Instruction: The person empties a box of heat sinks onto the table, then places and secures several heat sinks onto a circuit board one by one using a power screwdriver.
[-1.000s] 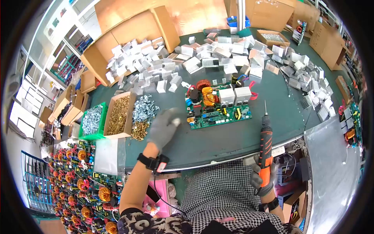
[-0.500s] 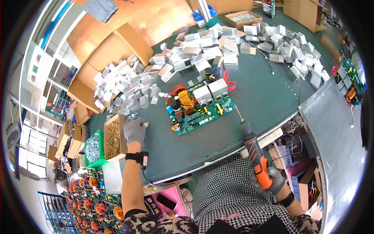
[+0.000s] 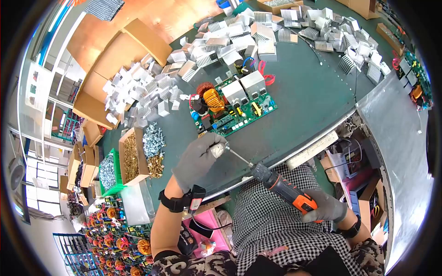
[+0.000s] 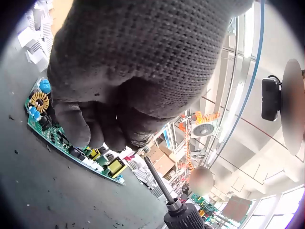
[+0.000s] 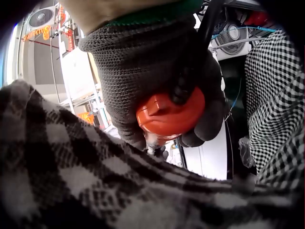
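Observation:
My gloved left hand is over the table's front part, its fingers curled and pinching a small silver screw. In the left wrist view the curled fingers hide the screw. My gloved right hand grips an orange and black electric screwdriver by its rear end, level with the checkered apron. The screwdriver's long bit points up and left, its tip right at the left fingertips. Just beyond lies a green circuit board with coils and silver blocks.
Silver screws and brass screws lie piled left of the hands, beside a cardboard box and a green bin. Heaps of finned heat sinks cover the back. More circuit boards stand at lower left.
My left hand has come from the screw pile toward the front middle, carrying a screw. My right hand has swung the screwdriver from near-upright to slanting left, its tip meeting the left fingers.

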A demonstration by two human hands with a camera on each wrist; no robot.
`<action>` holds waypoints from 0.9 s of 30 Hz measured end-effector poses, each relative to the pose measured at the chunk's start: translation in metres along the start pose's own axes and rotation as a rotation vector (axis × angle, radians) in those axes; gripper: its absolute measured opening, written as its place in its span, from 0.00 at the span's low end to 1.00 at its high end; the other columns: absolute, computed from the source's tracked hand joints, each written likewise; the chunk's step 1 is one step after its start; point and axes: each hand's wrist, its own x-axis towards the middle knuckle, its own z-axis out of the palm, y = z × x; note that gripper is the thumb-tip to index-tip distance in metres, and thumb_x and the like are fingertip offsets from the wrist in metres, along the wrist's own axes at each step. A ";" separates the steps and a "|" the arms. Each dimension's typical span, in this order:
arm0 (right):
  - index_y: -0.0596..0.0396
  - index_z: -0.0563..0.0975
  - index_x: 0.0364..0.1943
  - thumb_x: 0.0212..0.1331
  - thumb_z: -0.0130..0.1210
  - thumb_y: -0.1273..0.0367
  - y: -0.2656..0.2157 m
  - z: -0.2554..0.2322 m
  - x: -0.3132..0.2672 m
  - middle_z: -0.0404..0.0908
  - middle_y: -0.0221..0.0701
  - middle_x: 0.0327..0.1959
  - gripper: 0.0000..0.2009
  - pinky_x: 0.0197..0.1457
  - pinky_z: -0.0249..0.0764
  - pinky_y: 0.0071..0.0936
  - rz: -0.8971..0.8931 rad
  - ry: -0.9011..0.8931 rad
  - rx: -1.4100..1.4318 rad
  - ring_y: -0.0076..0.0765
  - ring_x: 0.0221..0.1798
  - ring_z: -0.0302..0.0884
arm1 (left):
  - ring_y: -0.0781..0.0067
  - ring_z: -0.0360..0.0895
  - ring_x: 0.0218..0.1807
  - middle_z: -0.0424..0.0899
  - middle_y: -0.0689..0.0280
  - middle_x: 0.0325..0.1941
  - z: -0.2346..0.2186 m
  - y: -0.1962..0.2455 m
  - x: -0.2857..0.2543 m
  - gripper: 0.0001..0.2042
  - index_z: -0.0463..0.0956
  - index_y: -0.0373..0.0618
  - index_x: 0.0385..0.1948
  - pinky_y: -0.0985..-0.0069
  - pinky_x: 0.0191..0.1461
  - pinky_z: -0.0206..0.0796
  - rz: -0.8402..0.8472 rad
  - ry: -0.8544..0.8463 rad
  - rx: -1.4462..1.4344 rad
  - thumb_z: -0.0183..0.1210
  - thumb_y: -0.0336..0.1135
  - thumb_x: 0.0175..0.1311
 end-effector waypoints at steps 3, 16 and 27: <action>0.58 0.73 0.39 0.37 0.70 0.50 0.001 0.000 -0.001 0.72 0.29 0.25 0.30 0.33 0.69 0.27 -0.040 0.010 0.030 0.27 0.27 0.70 | 0.67 0.74 0.38 0.76 0.62 0.34 0.004 0.000 -0.001 0.08 0.74 0.39 0.38 0.75 0.45 0.66 0.032 0.023 -0.019 0.53 0.32 0.62; 0.59 0.73 0.40 0.36 0.70 0.51 0.002 -0.001 -0.001 0.73 0.29 0.25 0.31 0.32 0.70 0.27 0.013 -0.052 0.025 0.28 0.27 0.71 | 0.64 0.75 0.37 0.77 0.61 0.34 -0.002 0.004 0.002 0.06 0.74 0.40 0.37 0.72 0.43 0.67 0.014 -0.019 0.004 0.53 0.29 0.61; 0.59 0.74 0.43 0.37 0.70 0.53 -0.001 -0.003 -0.003 0.75 0.30 0.26 0.31 0.33 0.72 0.27 0.004 -0.053 0.001 0.28 0.27 0.73 | 0.64 0.74 0.37 0.76 0.62 0.34 -0.005 0.004 0.002 0.06 0.74 0.41 0.37 0.72 0.43 0.66 0.073 -0.053 0.077 0.52 0.29 0.61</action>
